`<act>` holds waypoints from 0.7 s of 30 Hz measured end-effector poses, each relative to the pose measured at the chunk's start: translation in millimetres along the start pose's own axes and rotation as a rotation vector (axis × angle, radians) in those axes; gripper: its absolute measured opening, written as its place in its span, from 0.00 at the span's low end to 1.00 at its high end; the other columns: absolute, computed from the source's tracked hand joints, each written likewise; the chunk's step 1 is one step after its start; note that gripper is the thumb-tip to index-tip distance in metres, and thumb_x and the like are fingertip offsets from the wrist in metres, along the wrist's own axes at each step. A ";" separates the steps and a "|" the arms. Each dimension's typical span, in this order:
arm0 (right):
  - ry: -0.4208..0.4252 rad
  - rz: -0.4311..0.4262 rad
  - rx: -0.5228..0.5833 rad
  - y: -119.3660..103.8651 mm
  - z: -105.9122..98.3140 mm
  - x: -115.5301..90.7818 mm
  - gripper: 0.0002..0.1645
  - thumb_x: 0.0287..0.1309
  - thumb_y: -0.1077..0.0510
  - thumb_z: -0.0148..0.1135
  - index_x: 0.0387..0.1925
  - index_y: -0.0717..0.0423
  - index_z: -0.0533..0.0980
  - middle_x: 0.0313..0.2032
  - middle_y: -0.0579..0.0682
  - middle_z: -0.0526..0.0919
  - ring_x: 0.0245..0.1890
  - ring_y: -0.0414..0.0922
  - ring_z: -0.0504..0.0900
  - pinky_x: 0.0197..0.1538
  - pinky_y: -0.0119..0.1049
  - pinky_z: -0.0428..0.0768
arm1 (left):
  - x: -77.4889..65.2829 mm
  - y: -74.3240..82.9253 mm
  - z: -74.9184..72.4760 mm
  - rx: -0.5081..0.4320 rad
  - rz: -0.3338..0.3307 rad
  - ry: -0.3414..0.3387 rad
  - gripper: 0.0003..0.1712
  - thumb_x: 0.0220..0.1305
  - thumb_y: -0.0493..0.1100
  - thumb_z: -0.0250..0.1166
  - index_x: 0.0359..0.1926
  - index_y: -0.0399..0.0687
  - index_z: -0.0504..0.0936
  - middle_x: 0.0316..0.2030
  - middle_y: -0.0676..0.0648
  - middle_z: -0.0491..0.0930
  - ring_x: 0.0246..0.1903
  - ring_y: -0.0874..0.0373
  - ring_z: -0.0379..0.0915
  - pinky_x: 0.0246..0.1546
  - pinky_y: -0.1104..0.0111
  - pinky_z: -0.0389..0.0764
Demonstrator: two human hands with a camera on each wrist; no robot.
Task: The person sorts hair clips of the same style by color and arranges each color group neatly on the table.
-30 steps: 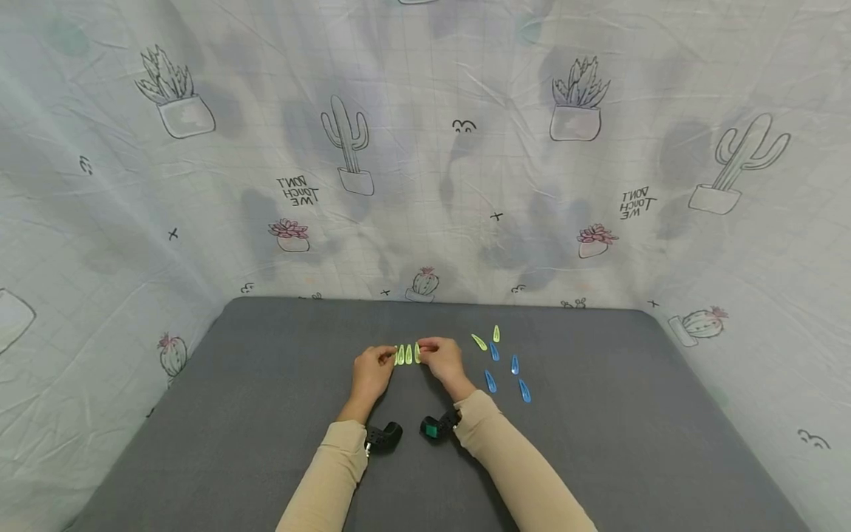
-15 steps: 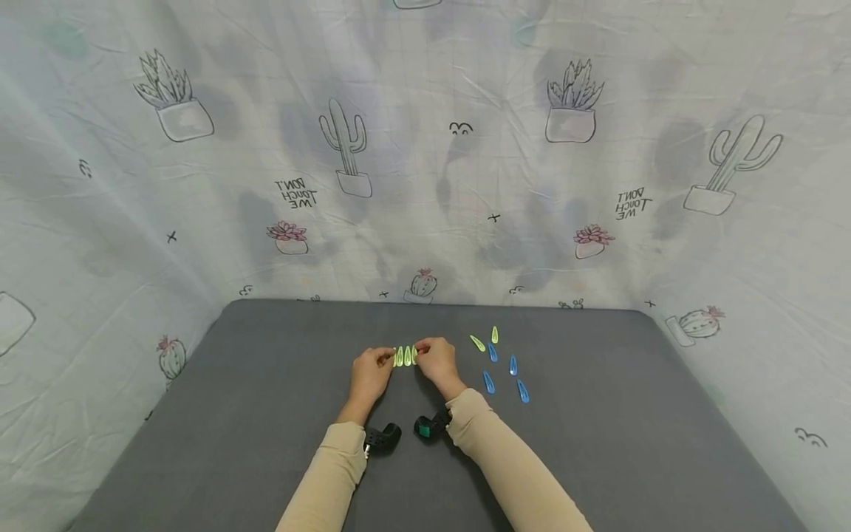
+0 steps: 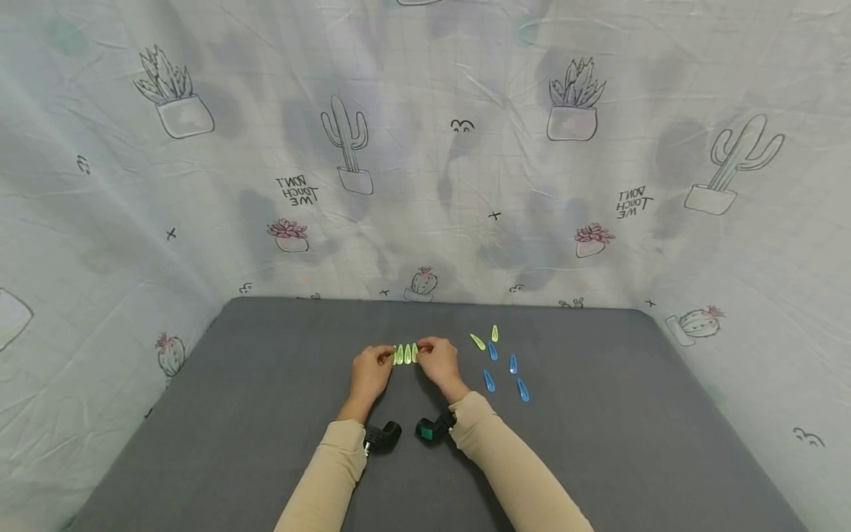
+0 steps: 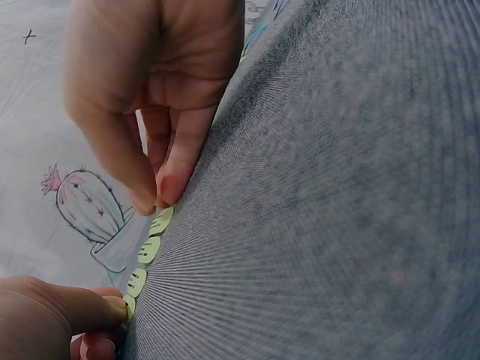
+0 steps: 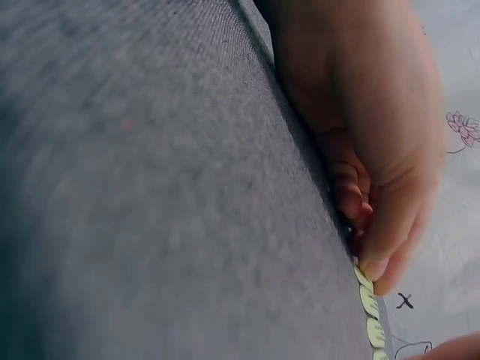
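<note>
Several yellow-green snap hair clips (image 3: 408, 355) stand side by side in a short row on the grey table. At the row's left end, my left hand (image 3: 368, 374) pinches the outermost hair clip (image 5: 363, 274) between thumb and fingertips, partly covering it. My right hand (image 3: 439, 360) has thumb and finger on the hair clip at the right end (image 3: 415, 352), pinching its edge. The left wrist view shows the row of clips (image 4: 148, 250) running between both hands. Only a sliver of my right hand (image 5: 454, 349) enters the right wrist view.
Right of my right hand lie two loose yellow-green hair clips (image 3: 478, 341) and several blue hair clips (image 3: 513, 364), scattered at different angles. The grey tabletop (image 3: 266, 414) ends at a white cloth wall (image 3: 425, 162) printed with cactus drawings.
My right hand has nudged the right-end hair clip slightly left, closer to the rest of the row. My left hand has stayed put at the left end.
</note>
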State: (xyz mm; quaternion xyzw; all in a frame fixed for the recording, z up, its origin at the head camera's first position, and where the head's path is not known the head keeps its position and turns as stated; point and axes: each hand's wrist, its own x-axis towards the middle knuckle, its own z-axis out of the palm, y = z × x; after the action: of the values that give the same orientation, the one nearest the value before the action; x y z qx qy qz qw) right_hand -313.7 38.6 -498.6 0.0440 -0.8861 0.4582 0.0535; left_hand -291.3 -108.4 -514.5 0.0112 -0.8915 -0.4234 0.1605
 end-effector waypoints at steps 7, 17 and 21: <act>-0.045 -0.028 0.085 8.5 -14.2 -1.2 0.15 0.51 0.65 0.65 0.44 0.63 0.81 0.35 0.55 0.85 0.37 0.48 0.83 0.39 0.40 0.80 | 0.2 -0.6 1.7 0.019 -0.012 0.005 0.07 0.58 0.35 0.66 0.38 0.43 0.87 0.24 0.47 0.75 0.23 0.58 0.66 0.26 0.66 0.68; -0.068 -0.064 0.137 20.7 -49.1 -3.6 0.20 0.55 0.64 0.63 0.51 0.64 0.78 0.44 0.59 0.83 0.45 0.54 0.82 0.45 0.44 0.80 | -2.6 2.3 2.2 0.022 -0.009 0.007 0.07 0.58 0.35 0.66 0.38 0.42 0.87 0.25 0.47 0.76 0.24 0.58 0.67 0.27 0.66 0.69; -0.051 -0.070 0.146 28.8 -64.4 -3.0 0.20 0.56 0.63 0.64 0.52 0.62 0.78 0.46 0.59 0.83 0.48 0.54 0.81 0.48 0.46 0.79 | -3.8 3.9 0.7 0.023 -0.006 0.002 0.07 0.58 0.35 0.66 0.38 0.42 0.86 0.25 0.47 0.76 0.23 0.58 0.67 0.27 0.66 0.68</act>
State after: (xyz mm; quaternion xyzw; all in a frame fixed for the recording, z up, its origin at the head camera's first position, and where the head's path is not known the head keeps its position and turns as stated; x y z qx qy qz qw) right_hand -310.9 107.8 -485.3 0.0903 -0.8495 0.5181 0.0435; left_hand -287.5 -104.9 -513.0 0.0161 -0.8961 -0.4137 0.1600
